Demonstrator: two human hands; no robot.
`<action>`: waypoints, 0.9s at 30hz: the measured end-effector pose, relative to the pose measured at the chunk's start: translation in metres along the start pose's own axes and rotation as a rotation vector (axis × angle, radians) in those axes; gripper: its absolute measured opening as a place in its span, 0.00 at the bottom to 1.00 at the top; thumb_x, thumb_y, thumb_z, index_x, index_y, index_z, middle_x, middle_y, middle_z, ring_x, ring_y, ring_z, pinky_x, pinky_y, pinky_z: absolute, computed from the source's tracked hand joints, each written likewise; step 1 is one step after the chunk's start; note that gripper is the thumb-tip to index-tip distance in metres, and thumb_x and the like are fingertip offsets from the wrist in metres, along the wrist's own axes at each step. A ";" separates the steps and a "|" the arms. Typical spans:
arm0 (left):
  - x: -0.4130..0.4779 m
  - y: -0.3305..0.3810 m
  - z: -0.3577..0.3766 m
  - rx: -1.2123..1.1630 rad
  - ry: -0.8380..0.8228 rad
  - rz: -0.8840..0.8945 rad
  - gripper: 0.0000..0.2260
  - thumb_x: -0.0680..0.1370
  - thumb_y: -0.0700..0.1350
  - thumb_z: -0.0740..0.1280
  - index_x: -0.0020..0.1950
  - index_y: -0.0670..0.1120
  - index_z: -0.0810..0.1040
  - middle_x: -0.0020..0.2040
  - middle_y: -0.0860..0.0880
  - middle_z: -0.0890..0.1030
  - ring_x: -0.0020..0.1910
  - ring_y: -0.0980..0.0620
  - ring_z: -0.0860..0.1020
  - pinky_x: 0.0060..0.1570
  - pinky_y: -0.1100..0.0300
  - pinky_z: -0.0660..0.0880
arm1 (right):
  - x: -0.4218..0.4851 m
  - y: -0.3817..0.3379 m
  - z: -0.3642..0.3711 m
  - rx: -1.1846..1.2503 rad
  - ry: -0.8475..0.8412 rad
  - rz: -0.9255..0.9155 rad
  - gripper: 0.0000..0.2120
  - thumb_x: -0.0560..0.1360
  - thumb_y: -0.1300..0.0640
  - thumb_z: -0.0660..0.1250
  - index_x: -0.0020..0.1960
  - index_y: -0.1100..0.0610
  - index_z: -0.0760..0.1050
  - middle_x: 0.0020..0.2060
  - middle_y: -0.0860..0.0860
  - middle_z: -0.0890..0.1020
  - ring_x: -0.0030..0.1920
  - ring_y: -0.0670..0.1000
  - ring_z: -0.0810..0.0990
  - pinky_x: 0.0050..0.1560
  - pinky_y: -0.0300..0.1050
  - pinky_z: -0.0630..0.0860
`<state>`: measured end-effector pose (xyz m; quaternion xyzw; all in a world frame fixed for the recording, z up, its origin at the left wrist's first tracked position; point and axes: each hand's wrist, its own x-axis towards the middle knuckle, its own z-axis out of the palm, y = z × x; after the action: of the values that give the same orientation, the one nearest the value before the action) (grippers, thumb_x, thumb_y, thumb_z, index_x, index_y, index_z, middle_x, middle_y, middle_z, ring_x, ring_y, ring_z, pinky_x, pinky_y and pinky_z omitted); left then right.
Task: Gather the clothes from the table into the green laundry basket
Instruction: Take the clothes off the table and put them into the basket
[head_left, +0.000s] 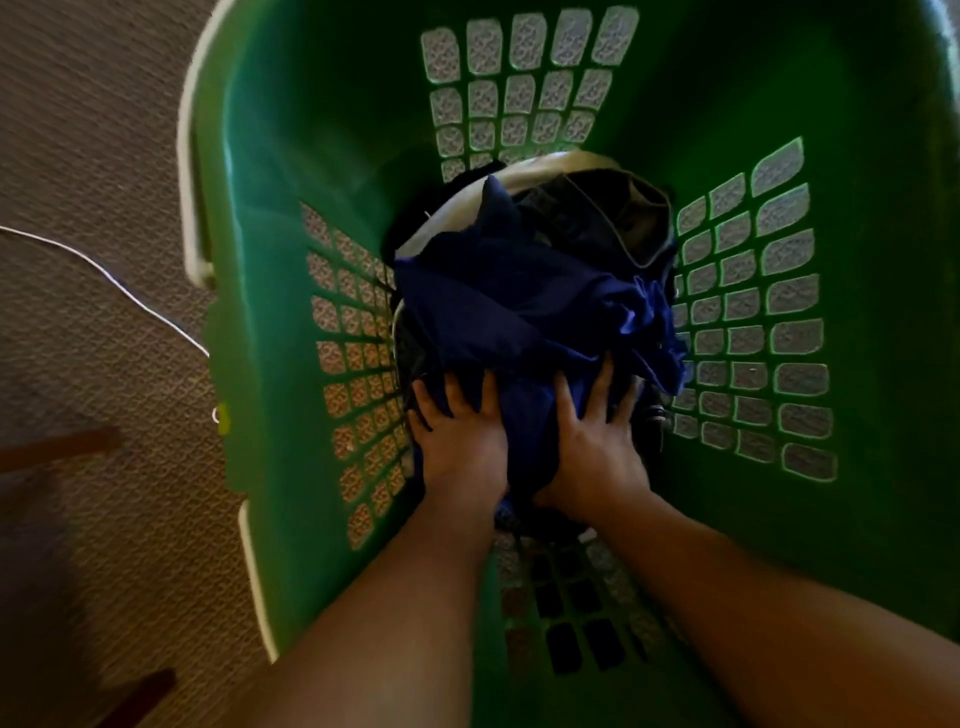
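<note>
I look straight down into the green laundry basket, which fills most of the view. At its bottom lies a pile of clothes: a dark blue garment on top, with a grey and black piece behind it. My left hand and my right hand lie flat on the near edge of the blue garment, fingers spread, palms down on the cloth. Both forearms reach down into the basket from the bottom of the frame.
The basket stands on brown patterned carpet. A thin white cable runs across the carpet at the left and meets the basket's side. Dark wooden pieces show at the lower left.
</note>
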<state>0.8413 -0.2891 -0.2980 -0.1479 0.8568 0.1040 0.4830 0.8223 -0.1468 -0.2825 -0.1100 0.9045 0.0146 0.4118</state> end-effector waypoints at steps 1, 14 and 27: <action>0.005 0.001 0.003 0.006 -0.008 -0.003 0.57 0.75 0.50 0.76 0.82 0.53 0.30 0.82 0.37 0.36 0.78 0.25 0.36 0.78 0.31 0.47 | 0.005 0.001 0.004 -0.003 -0.007 0.000 0.71 0.59 0.27 0.74 0.72 0.46 0.19 0.75 0.65 0.27 0.74 0.78 0.34 0.74 0.68 0.59; -0.069 -0.015 -0.072 -0.080 -0.003 0.156 0.45 0.73 0.42 0.70 0.83 0.54 0.46 0.78 0.36 0.63 0.72 0.31 0.70 0.70 0.40 0.70 | -0.051 -0.005 -0.048 0.053 -0.010 0.022 0.64 0.66 0.36 0.75 0.77 0.42 0.26 0.79 0.59 0.32 0.78 0.72 0.40 0.74 0.67 0.59; -0.320 -0.008 -0.148 -0.770 0.183 0.379 0.27 0.83 0.42 0.63 0.81 0.59 0.62 0.75 0.55 0.70 0.61 0.60 0.76 0.58 0.61 0.77 | -0.283 -0.018 -0.156 0.836 0.283 -0.070 0.42 0.80 0.49 0.64 0.80 0.38 0.37 0.80 0.43 0.57 0.79 0.47 0.57 0.77 0.54 0.64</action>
<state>0.8826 -0.2948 0.0518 -0.1660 0.8067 0.4890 0.2872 0.8904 -0.1301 0.0338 0.0346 0.8759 -0.3814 0.2934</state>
